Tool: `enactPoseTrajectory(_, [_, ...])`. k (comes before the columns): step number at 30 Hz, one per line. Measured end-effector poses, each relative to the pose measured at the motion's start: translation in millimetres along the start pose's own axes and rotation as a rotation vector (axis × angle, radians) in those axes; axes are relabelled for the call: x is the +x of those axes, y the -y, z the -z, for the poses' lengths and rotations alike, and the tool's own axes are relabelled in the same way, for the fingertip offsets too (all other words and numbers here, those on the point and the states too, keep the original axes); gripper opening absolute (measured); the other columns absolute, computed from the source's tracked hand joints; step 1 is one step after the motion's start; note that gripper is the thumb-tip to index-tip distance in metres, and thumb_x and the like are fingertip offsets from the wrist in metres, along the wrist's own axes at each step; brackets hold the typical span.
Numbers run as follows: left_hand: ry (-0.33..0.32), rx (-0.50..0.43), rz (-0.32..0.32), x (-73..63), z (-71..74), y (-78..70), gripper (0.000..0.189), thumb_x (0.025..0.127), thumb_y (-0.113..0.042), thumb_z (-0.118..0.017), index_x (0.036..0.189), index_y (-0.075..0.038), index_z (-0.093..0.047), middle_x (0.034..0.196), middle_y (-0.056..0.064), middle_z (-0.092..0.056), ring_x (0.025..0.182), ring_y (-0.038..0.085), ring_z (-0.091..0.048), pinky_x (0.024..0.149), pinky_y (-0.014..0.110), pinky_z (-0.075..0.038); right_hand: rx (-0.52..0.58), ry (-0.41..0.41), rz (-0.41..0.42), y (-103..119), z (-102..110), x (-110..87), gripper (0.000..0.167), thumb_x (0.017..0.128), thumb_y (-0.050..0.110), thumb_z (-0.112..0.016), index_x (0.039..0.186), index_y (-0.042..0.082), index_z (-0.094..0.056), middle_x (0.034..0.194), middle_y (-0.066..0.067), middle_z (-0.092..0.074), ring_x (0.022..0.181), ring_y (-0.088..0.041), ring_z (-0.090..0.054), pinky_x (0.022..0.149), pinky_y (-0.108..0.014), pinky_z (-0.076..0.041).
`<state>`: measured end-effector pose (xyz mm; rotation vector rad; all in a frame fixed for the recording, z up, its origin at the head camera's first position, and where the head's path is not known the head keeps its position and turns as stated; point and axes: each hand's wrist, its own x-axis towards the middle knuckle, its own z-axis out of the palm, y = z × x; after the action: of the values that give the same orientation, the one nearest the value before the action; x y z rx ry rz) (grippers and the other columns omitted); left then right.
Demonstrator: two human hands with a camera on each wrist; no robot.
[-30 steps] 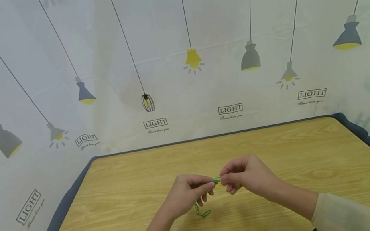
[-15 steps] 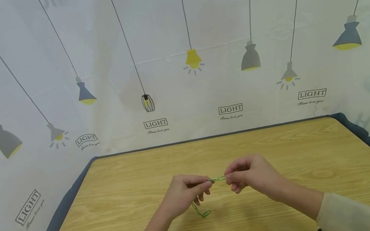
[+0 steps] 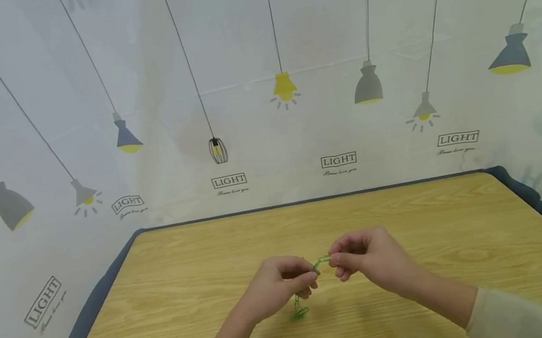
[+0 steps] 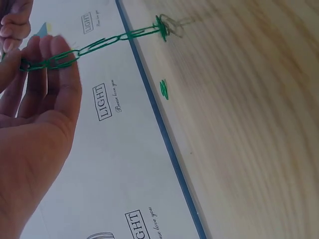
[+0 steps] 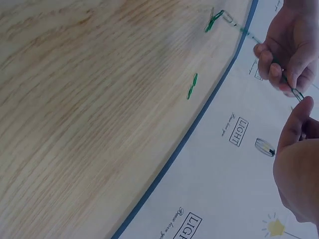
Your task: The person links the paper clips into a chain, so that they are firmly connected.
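Head view: left hand (image 3: 275, 287) and right hand (image 3: 376, 255) each pinched a green paper-clip chain (image 3: 323, 259) between thumb and fingers, short bent span bridging the gap. Remainder hung below the left hand toward the wooden table (image 3: 185, 265); end contact unclear.

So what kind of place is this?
It looks like a small indoor work booth, though I can't be sure. There's a wood-grain table, with pale sheets around three sides, printed with hanging lamps.
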<state>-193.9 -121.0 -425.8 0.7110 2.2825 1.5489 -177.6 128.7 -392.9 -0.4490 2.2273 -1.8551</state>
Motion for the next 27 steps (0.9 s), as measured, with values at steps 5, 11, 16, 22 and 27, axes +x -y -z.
enactPoseTrajectory(5, [0.055, -0.006, 0.003, 0.2, -5.1, -1.7, 0.018, 0.106, -0.019, -0.068, 0.113, -0.006, -0.077, 0.104, 0.012, -0.078, 0.088, 0.013, -0.074, 0.086, 0.04, -0.066, -0.044, -0.007, 0.045, 1.0, -7.1, -2.4, 0.016, 0.101, 0.006, -0.072, 0.107, -0.009, -0.07, 0.091, -0.012, -0.075, 0.079, -0.013, -0.074, 0.075, -0.029, -0.066])
enactPoseTrajectory(11, [0.045, 0.01, 0.002, 0.8, -8.6, -5.1, 0.018, 0.105, -0.027, -0.07, 0.114, -0.012, -0.077, 0.108, 0.005, -0.078, 0.097, 0.011, -0.073, 0.092, 0.029, -0.062, -0.082, -0.005, 0.052, 4.6, -10.0, -4.6, 0.016, 0.102, 0.008, -0.071, 0.108, -0.007, -0.07, 0.092, -0.014, -0.074, 0.079, -0.014, -0.073, 0.074, -0.027, -0.064])
enactPoseTrajectory(16, [-0.002, -0.027, -0.016, 1.3, -9.3, -8.8, 0.022, 0.106, -0.029, -0.069, 0.119, -0.011, -0.073, 0.102, 0.005, -0.078, 0.099, 0.018, -0.074, 0.093, 0.031, -0.06, -0.084, -0.006, 0.058, 3.2, -10.2, -5.4, 0.015, 0.102, 0.007, -0.071, 0.107, -0.007, -0.07, 0.092, -0.012, -0.074, 0.079, -0.015, -0.073, 0.075, -0.03, -0.065])
enactPoseTrajectory(22, [-0.035, -0.1, -0.035, 0.0, -7.6, -10.2, 0.023, 0.108, -0.026, -0.066, 0.119, -0.006, -0.071, 0.099, 0.011, -0.076, 0.092, 0.017, -0.073, 0.09, 0.043, -0.063, -0.092, -0.007, 0.068, 0.3, -11.0, -5.3, 0.013, 0.102, 0.005, -0.071, 0.106, -0.007, -0.07, 0.092, -0.01, -0.074, 0.079, -0.016, -0.073, 0.075, -0.033, -0.066])
enactPoseTrajectory(27, [-0.039, -0.126, -0.038, -1.0, -6.3, -9.2, 0.022, 0.108, -0.026, -0.065, 0.117, -0.007, -0.072, 0.097, 0.006, -0.073, 0.086, 0.013, -0.071, 0.084, 0.036, -0.065, -0.1, -0.008, 0.073, -0.7, -11.5, -5.3, 0.013, 0.102, 0.005, -0.071, 0.106, -0.007, -0.071, 0.092, -0.011, -0.074, 0.079, -0.018, -0.073, 0.073, -0.031, -0.065])
